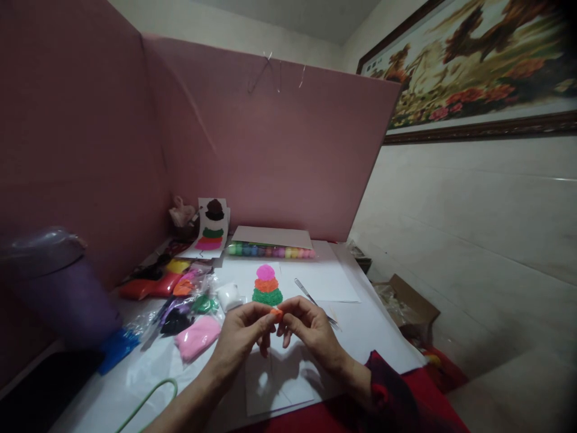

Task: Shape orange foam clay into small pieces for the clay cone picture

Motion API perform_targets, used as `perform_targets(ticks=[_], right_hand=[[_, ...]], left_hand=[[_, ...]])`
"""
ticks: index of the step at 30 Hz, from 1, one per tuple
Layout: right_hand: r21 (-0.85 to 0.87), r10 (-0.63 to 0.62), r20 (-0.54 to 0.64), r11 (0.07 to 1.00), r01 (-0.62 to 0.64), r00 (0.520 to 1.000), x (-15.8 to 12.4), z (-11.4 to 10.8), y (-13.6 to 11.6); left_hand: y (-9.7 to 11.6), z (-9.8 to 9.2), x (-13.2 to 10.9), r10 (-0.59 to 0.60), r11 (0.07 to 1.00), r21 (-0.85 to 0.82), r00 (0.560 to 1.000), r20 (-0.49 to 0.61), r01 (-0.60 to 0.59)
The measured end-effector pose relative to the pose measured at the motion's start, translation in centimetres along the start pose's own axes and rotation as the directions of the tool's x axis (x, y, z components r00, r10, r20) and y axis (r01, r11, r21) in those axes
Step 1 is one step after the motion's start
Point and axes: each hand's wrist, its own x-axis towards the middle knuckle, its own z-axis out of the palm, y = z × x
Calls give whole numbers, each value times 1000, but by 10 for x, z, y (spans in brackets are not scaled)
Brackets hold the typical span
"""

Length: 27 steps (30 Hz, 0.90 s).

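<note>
Between my fingertips is a small lump of orange modelling clay (276, 312), held above the white table. My left hand (246, 329) pinches it from one side, while my right hand (311, 329) has thumb and forefinger closed on the other. Just beyond my fingers lies a layered clay shape (267, 285) on white paper, pink on top, orange in the middle and green at the bottom. A metal pair of tweezers (307, 291) rests to the right of it. Under my hands there is another white sheet (279, 394).
Bags of coloured clay, including a pink one (198, 338) and a white one (229, 296), crowd the left. A printed picture (211, 228) leans behind them, beside a long pack of coloured balls (270, 250). A purple bin (67, 294) stands far left, a cardboard box (410, 307) right.
</note>
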Motion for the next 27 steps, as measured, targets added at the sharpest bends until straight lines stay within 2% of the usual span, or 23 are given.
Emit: perform_targets(ticks=[8, 15, 19, 27], right_hand=[[-71, -68, -56, 995, 64, 996, -4, 1, 4], [-180, -93, -89, 981, 75, 992, -7, 3, -1], [-265, -144, -52, 956, 125, 988, -9, 4, -4], [-401, -170, -21, 904, 148, 985, -9, 2, -4]], left_hand=[[-4, -1, 0, 69, 997, -23, 997, -18, -69], [1, 2, -1, -3, 998, -56, 1000, -14, 2], [3, 1, -2, -48, 997, -59, 998, 26, 50], [-2, 0, 1, -40, 996, -77, 999, -5, 39]])
